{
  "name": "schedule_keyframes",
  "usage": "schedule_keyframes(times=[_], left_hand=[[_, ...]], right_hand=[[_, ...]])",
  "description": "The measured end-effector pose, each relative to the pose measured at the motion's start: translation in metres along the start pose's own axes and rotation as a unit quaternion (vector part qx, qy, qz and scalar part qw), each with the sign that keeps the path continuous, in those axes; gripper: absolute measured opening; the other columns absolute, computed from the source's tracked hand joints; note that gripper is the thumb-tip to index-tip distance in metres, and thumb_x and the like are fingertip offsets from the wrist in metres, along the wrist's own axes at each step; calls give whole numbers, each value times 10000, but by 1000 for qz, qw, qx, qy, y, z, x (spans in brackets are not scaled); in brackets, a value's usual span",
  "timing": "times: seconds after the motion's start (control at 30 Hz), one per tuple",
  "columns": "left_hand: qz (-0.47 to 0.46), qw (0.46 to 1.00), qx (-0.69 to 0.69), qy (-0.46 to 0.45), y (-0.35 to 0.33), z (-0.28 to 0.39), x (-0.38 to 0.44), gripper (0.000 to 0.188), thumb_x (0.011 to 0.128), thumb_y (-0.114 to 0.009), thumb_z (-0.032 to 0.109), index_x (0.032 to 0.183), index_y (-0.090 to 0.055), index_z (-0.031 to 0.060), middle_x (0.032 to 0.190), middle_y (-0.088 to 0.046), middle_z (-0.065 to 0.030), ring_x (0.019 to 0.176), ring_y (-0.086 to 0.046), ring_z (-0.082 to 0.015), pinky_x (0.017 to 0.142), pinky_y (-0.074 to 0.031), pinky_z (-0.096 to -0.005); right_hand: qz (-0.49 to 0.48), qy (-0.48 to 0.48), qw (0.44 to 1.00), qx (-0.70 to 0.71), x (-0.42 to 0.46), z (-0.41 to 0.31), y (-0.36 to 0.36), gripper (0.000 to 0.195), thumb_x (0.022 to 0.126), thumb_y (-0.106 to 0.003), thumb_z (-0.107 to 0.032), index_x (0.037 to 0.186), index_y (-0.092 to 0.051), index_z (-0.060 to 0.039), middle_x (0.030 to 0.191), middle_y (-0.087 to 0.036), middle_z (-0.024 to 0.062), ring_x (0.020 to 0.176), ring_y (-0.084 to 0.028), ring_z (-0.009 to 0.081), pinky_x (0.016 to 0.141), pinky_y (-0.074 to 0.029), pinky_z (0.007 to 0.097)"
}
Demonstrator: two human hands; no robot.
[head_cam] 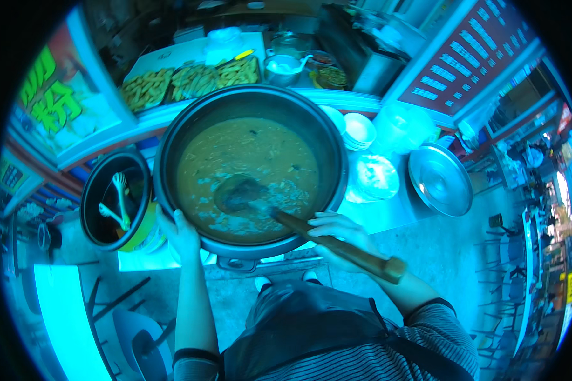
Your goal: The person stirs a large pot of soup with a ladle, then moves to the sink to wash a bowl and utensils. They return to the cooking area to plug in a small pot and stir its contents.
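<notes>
A large dark round pot (331,143) stands before me, filled with thick brownish soup (248,152) with pale foam on part of its surface. My right hand (341,235) is closed around the wooden handle of a ladle (333,243). The ladle's bowl sits in the soup near the pot's centre, partly hidden by the liquid. With its fingers at the pot's lower left rim, my left hand (181,233) touches the outer side; its grip there is partly hidden.
Left stands a smaller dark pot (88,205) with white tongs (121,200). Behind are trays of fried dough pieces (195,81). Stacked bowls (360,131), plastic bags (400,126) and a metal lid (439,178) lie right. A stool (140,338) is behind at left.
</notes>
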State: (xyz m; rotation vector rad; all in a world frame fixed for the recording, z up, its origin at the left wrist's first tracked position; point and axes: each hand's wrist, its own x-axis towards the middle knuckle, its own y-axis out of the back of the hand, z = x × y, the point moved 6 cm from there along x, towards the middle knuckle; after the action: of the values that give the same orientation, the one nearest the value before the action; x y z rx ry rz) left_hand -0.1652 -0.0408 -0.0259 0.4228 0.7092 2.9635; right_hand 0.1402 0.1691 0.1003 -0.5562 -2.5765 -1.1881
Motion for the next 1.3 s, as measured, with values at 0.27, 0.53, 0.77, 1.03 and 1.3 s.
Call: schedule_keyframes(times=[0.27, 0.53, 0.77, 1.03, 1.3], left_hand=[[83, 987, 16, -134, -15, -62, 57, 508, 928, -535, 386, 1247, -494, -8, 1146, -569, -232, 1032, -566, -328, 895, -439, -437], [-120, 976, -66, -170, -201, 92, -102, 472, 914, -567, 392, 1211, -486, 35, 1090, -562, -204, 980, -575, -242, 851, -449, -411], [-658, 752, 35, -25, -392, 198, -446, 363, 928, -542, 347, 1050, -549, 5, 914, -595, -174, 849, -608, -259, 768, -476, -383], [-758, 648, -76, 31, -532, 415, -621, 274, 937, -505, 201, 719, -537, 37, 602, -500, -64, 558, -547, -183, 541, -429, -294], [-809, 557, -184, 20, -666, 665, -788, 314, 947, -507, 178, 655, -506, 62, 535, -442, -5, 471, -411, -84, 471, -317, -233]], right_hand=[[-24, 93, 987, -127, -49, 26, 18, 625, 824, -595, -164, 1404, -361, -159, 1325, -435, 143, 1323, -341, 342, 1104, -230, 552], [-11, -461, 874, -156, -439, 148, 195, 434, 863, -576, -363, 1226, -525, -130, 1182, -565, 150, 1032, -583, 351, 851, -502, 430], [7, -594, 804, -5, -672, 154, 277, 378, 870, -557, -380, 1130, -638, -118, 1070, -659, 150, 975, -631, 334, 823, -511, 421], [262, -490, 827, 84, -688, 307, 458, 403, 882, -571, -389, 1137, -642, -86, 1066, -665, 158, 945, -646, 298, 827, -507, 387], [114, -866, 485, 50, -1013, 390, 420, 279, 825, -612, -341, 999, -678, -133, 1054, -672, 94, 877, -634, 280, 775, -509, 414]])
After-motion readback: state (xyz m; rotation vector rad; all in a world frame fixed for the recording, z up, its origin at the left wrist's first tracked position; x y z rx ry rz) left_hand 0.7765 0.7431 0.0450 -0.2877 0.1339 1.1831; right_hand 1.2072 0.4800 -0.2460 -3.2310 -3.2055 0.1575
